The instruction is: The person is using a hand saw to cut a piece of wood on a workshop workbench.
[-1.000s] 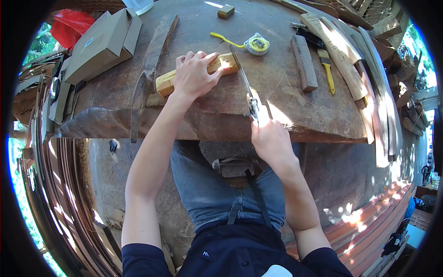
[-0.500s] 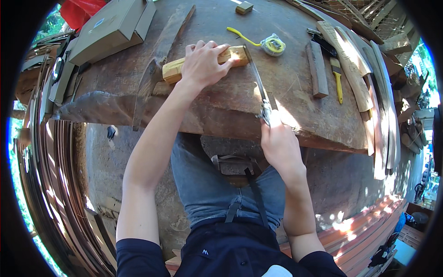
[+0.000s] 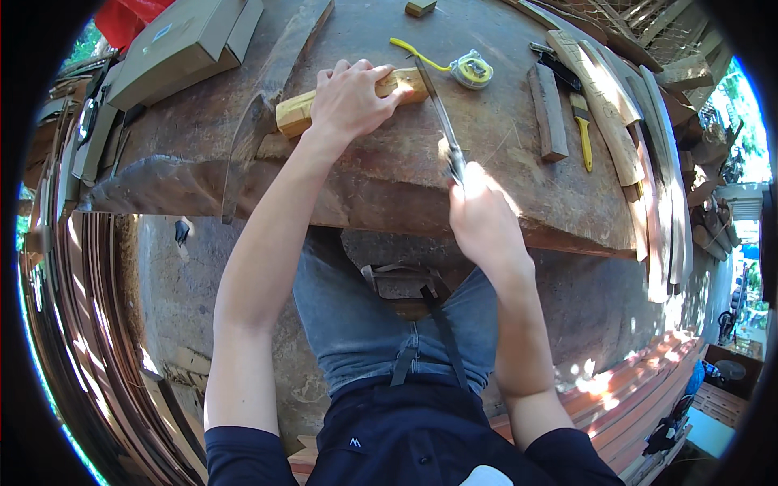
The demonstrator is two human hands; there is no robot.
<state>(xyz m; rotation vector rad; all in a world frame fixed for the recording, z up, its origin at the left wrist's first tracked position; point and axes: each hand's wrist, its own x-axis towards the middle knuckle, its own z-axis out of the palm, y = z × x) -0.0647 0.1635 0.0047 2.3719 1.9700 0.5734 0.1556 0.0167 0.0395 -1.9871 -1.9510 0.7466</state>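
Blade has just gone forward: half a second ago its tip sat about at the far edge of the block, now it pokes past that edge, and the right hand [image 3: 484,206] has come nearer the wood. Reads as the push half of a back-and-forth stroke. Right hand is closed in a fist around the handle end of the narrow grey metal saw [image 3: 438,109]; handle itself mostly hidden. Blade lies across the right end of the yellow-brown faceted wooden block [image 3: 294,114]; can't tell from here how deep it bites, or if it has a groove at all. Left hand [image 3: 348,101] unchanged: clamped over the block's middle from above, thumb toward the blade side, fingers over the far side. Block is on the broad brown wooden workbench [image 3: 365,36], left end just beside the long dark curved plank [image 3: 261,113], and hasn't visibly slipped, so the hold looks good enough. Round yellow tape measure in clear wrap [image 3: 472,70] sits beyond the blade, apart from it.
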